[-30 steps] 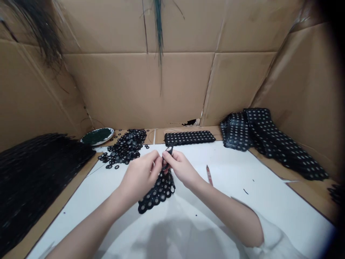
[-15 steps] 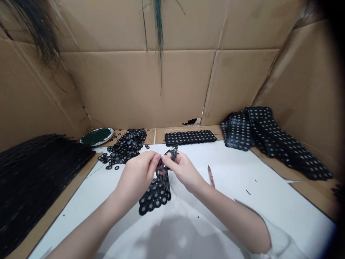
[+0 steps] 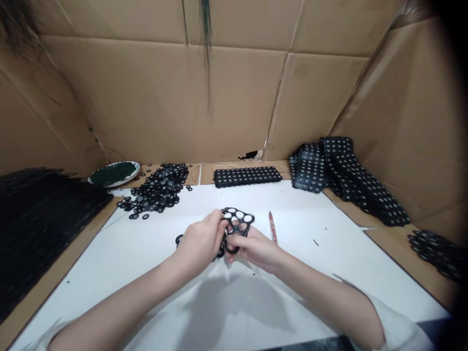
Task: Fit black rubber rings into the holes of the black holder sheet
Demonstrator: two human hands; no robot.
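Between my two hands is a piece of black mesh made of joined rings (image 3: 244, 217), its upper edge fanned out so that white shows through the holes. My left hand (image 3: 203, 240) is closed on its left side, the fingertips pinching near the top corner. My right hand (image 3: 258, 249) grips it from the right, thumb laid over the lower rings and fingers behind. More rings of the piece stick out to the left of my left hand. The fingertips partly cover the mesh, so any thread between them cannot be made out.
Loose black rings (image 3: 161, 187) lie heaped at the back left, beside a plate of dark green material (image 3: 114, 173). A flat ring mesh (image 3: 248, 176) lies at the back. Folded mesh (image 3: 356, 170) is at right. A red pen-like tool (image 3: 272, 227) lies near my right hand. Black strands (image 3: 47, 229) fill the left.
Both hands have come lower and turned the mesh, so its ringed edge now faces up between them. The hanging part has swung behind my left hand. The camera view has shifted slightly.
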